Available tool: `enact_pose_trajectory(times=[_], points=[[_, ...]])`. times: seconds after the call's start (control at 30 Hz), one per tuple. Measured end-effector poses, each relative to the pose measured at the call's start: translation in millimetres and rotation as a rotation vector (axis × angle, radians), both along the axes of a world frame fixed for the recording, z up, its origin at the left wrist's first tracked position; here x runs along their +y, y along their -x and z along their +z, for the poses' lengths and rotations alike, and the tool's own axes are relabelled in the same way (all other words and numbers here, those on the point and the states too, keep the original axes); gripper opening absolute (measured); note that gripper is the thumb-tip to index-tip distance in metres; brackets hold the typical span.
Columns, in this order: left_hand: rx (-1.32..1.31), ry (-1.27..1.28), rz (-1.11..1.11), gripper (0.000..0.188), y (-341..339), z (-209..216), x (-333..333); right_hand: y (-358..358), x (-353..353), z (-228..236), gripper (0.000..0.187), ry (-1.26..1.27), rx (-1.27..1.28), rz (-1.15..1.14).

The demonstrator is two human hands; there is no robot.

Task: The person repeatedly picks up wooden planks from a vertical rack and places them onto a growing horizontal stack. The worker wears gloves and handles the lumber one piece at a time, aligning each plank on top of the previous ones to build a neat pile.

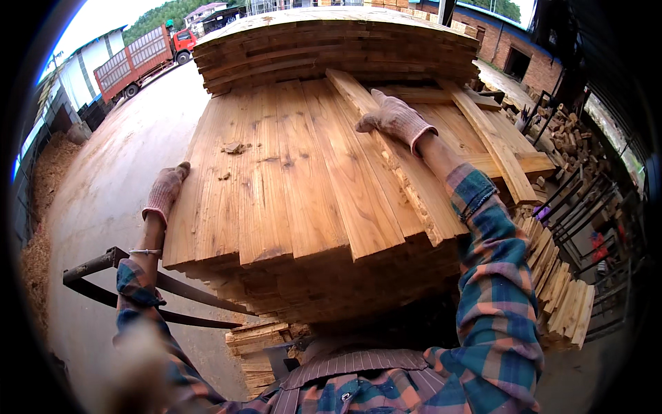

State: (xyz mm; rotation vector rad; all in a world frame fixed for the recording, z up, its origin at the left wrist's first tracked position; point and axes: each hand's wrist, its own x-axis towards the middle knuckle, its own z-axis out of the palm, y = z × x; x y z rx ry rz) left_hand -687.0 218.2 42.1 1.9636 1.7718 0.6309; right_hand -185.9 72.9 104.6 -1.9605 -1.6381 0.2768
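Note:
A layer of pale wooden boards (pixel 276 172) lies side by side on a tall stack in front of me, with small bark crumbs (pixel 234 148) on top. My left hand (pixel 167 190), in a dusty pinkish knit glove, is closed against the outer edge of the leftmost board. Farther forward, my right hand (pixel 396 121), gloved alike, grips a rough-edged board (pixel 396 162) that lies over the others towards the right. Its thumb points left across that board, and the remaining fingers are partly hidden.
Behind the layer rises a higher board stack (pixel 338 52). Loose planks (pixel 493 141) cross at the right. A dark metal frame (pixel 103 269) juts out at left; more boards (pixel 565 303) and metal racks (pixel 586 214) stand right. A red truck (pixel 138 65) is parked far left.

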Motion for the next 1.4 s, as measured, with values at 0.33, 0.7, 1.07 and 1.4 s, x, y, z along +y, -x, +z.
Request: enact_pose_trajectory(times=[0.33, 0.7, 1.07, 1.4], points=[[-0.21, 0.023, 0.05, 0.051, -9.0, 15.5, -33.7, -49.1, -10.7, -24.4, 0.052, 0.043, 0.012, 0.036], [0.083, -0.287, -0.005, 0.066, -0.3, 52.8, -70.6, -47.0, -0.9, -5.9, 0.042, 0.064, -0.494, 0.089], [0.359, -0.891, -0.679, 0.059, -231.9, 32.3, -314.9, 69.5, -209.8, -44.7, 0.045, -0.609, -0.705, 0.437], [0.29, -0.859, -0.659, 0.042, -244.8, 24.1, -291.6, 8.2, -214.9, -1.8, 0.051, -0.421, -0.027, 0.681]])
